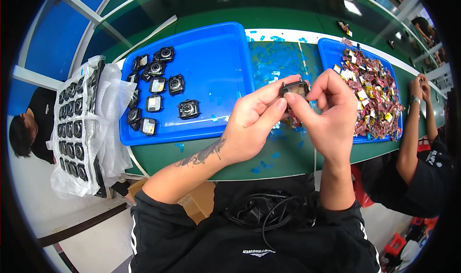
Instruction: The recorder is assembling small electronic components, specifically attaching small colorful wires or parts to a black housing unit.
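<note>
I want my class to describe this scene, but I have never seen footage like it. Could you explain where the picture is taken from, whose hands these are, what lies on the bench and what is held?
The picture comes from a wide fisheye camera worn on a person's head, looking down, so straight edges bend near the rim. The bare left hand and right hand are that person's own. Together they pinch a small black square casing above a green workbench. On the left lies a big blue plastic tray with similar black casings. On the right, a second blue tray is heaped with small red and yellow scraps. Bits of blue film litter the bench. Another person's arm shows at the right.
</note>
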### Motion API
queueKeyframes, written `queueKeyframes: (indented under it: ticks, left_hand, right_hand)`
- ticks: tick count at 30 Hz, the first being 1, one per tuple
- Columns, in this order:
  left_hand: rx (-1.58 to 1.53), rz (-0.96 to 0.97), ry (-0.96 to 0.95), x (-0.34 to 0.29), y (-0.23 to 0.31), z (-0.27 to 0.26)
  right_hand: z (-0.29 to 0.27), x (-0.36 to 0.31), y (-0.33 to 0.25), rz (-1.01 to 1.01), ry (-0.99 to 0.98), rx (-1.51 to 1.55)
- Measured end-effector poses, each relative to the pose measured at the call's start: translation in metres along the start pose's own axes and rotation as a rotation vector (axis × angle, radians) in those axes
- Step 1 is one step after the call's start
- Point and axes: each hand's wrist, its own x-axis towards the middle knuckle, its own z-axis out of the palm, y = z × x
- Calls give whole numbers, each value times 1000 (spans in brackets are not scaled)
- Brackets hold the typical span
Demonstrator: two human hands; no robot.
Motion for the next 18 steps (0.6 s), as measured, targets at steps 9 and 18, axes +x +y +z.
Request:
queueKeyframes:
  ticks: [9,18]
  left_hand:
    - [-77,89,105,7,5,-1]
    - [633,408,5,3,16,-11]
  right_hand:
    - [4,-16,1,147,1,462]
    - [-8,-21,11,191,-76,589]
